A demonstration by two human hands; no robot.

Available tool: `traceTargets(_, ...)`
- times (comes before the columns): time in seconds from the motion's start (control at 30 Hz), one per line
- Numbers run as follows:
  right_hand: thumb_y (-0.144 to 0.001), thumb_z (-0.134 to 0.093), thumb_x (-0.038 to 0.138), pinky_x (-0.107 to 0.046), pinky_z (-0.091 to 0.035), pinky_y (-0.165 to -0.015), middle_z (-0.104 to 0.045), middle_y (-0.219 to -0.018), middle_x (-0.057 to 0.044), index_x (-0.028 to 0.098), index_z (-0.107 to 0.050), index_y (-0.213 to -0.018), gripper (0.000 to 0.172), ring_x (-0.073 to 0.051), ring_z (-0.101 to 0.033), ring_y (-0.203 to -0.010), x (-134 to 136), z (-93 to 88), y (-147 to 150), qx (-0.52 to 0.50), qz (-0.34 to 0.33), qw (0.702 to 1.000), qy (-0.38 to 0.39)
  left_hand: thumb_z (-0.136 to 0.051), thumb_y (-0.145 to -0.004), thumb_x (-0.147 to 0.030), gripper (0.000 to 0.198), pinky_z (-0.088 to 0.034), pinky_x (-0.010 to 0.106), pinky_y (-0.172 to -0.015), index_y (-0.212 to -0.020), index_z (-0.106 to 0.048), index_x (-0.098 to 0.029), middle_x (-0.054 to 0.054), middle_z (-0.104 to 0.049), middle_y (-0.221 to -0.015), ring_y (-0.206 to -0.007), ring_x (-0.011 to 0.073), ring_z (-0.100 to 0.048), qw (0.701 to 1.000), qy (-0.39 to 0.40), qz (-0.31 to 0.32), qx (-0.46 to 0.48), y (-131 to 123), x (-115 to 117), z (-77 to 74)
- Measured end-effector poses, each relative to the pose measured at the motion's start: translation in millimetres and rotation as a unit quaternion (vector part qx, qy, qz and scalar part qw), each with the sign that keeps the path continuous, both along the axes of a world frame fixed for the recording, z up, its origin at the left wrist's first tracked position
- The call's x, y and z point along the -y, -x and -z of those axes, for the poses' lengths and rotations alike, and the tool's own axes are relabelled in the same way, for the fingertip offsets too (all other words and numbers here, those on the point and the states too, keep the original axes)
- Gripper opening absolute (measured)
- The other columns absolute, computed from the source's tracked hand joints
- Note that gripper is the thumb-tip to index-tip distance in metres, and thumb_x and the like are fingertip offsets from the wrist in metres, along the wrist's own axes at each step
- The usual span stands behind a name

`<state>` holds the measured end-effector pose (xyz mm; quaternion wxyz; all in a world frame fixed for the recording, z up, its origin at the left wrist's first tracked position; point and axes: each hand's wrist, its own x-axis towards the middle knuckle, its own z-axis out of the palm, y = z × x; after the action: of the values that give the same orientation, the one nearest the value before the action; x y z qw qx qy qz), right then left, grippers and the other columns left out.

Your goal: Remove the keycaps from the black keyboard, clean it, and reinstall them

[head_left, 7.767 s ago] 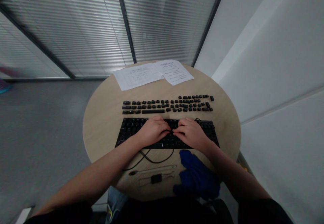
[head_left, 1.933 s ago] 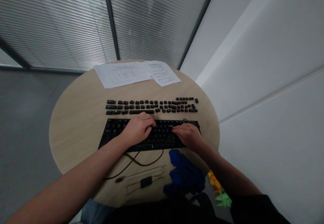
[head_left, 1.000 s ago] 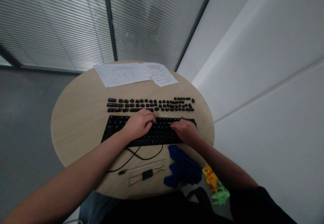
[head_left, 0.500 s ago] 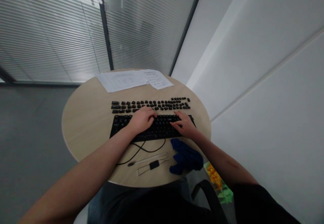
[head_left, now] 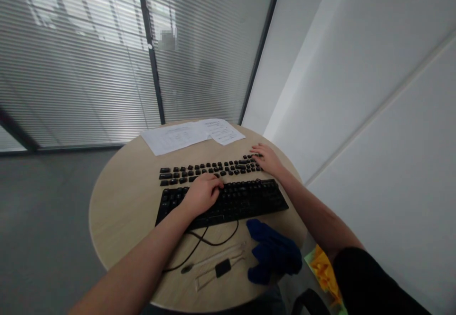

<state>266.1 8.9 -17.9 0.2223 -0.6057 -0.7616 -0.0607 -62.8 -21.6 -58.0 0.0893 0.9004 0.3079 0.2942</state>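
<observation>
My left hand [head_left: 202,195] rests over the middle of a black keyboard [head_left: 245,205], its fingers curled together near the top edge. What those fingertips hold, if anything, is hidden. Beyond the keyboard, loose black keycaps [head_left: 241,167] lie in rows on the wooden table. My right hand [head_left: 268,159] is at the right end of these rows, fingers stretched out and apart over the small keycaps. It covers some of them.
On the round table [head_left: 121,210] lie paper sheets [head_left: 178,137] at the back. A black cable [head_left: 213,244], a brush [head_left: 213,257], a wire puller with a black grip [head_left: 223,268] and a crumpled blue cloth [head_left: 272,253] are near the front. A white wall [head_left: 384,163] borders the right.
My right hand has left the keyboard and moved away from me to the keycap rows at the far right. My left hand stays on the keyboard. The view has tilted up.
</observation>
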Motion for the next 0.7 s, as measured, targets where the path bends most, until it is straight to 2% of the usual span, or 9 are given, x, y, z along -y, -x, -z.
traceTargets(0.13,-0.089,-0.072,0.016,-0.043,-0.049,-0.112,-0.080,-0.117,-0.011,0.020,-0.084,-0.104,0.019,-0.028,-0.071,-0.120,-56.0,-3.3,-16.8,0.015,0.037,0.996,0.075,-0.056,-0.085,-0.008,0.026,-0.055,0.046,-0.096,-0.097,-0.076,-0.020,0.008,-0.075,-0.100,-0.099,0.0270,-0.068,1.000,0.019,-0.019,-0.006,1.7,1.4,-2.4)
traceTargets(0.23,-0.086,-0.077,0.019,-0.034,-0.054,-0.103,-0.083,-0.106,-0.008,0.020,-0.085,-0.097,0.014,-0.024,-0.076,-0.105,-78.1,2.8,-18.9,0.021,0.022,0.992,0.119,-0.056,-0.087,-0.010,0.026,-0.056,0.047,-0.096,-0.101,-0.076,-0.020,0.009,-0.074,-0.103,-0.101,0.0275,-0.068,0.999,0.028,-0.024,-0.008,3.3,3.7,-6.3)
traceTargets(0.4,-0.086,-0.078,0.021,-0.029,-0.053,-0.100,-0.083,-0.108,-0.006,0.022,-0.086,-0.098,0.015,-0.022,-0.076,-0.106,-89.7,10.9,-10.1,0.032,-0.009,0.989,0.147,-0.056,-0.088,-0.011,0.027,-0.057,0.047,-0.094,-0.102,-0.075,-0.022,0.008,-0.074,-0.106,-0.101,0.0276,-0.068,1.000,0.022,-0.016,-0.001,4.5,5.2,-7.6)
traceTargets(0.57,-0.086,-0.074,0.015,-0.030,-0.054,-0.098,-0.084,-0.102,-0.007,0.019,-0.087,-0.096,0.016,-0.024,-0.077,-0.101,-92.5,16.7,0.2,0.031,-0.002,0.986,0.164,-0.056,-0.088,-0.012,0.027,-0.055,0.050,-0.099,-0.104,-0.075,-0.021,0.009,-0.074,-0.109,-0.105,0.0289,-0.067,1.000,0.030,-0.006,0.005,3.0,4.6,-6.5)
traceTargets(0.7,-0.089,-0.071,0.014,-0.031,-0.053,-0.099,-0.083,-0.105,-0.009,0.016,-0.086,-0.099,0.018,-0.024,-0.076,-0.103,-88.0,8.5,7.7,0.007,0.002,0.989,0.147,-0.053,-0.090,-0.014,0.028,-0.054,0.051,-0.100,-0.107,-0.075,-0.021,0.010,-0.074,-0.109,-0.105,0.0291,-0.066,0.999,0.038,0.001,0.009,2.3,3.0,-7.3)
